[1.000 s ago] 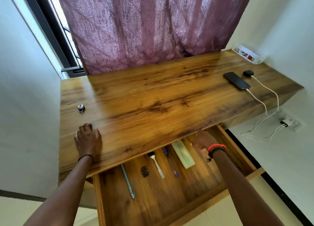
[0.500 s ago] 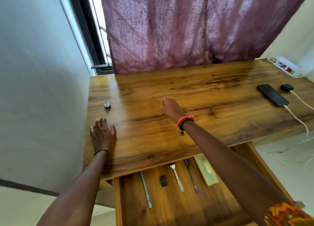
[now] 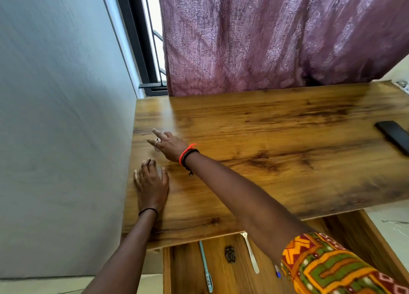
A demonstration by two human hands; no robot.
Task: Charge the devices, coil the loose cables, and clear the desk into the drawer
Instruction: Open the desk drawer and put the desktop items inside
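Observation:
A small silver object [image 3: 157, 144] lies near the left end of the wooden desk [image 3: 276, 125]. My right hand [image 3: 171, 144] reaches across to it, thumb and index finger stretched out and spread, the object right at the thumb; a firm hold does not show. My left hand [image 3: 151, 184] rests flat on the desk just in front of it. A black phone [image 3: 394, 135] lies at the right edge, half cut off. Below the desk's front edge the drawer [image 3: 358, 234] stands open.
In the drawer lie a light blue pen [image 3: 205, 269], a small dark object [image 3: 230, 254], a metal utensil [image 3: 251, 257] and a blue pen tip [image 3: 277, 273]. A purple curtain [image 3: 276, 34] hangs behind the desk, a wall runs along its left, and a white power strip [image 3: 402, 85] peeks in far right.
My right hand has left the drawer and swept left across the desk to the small silver object. The view has swung left. My left hand has stayed flat on the desk.

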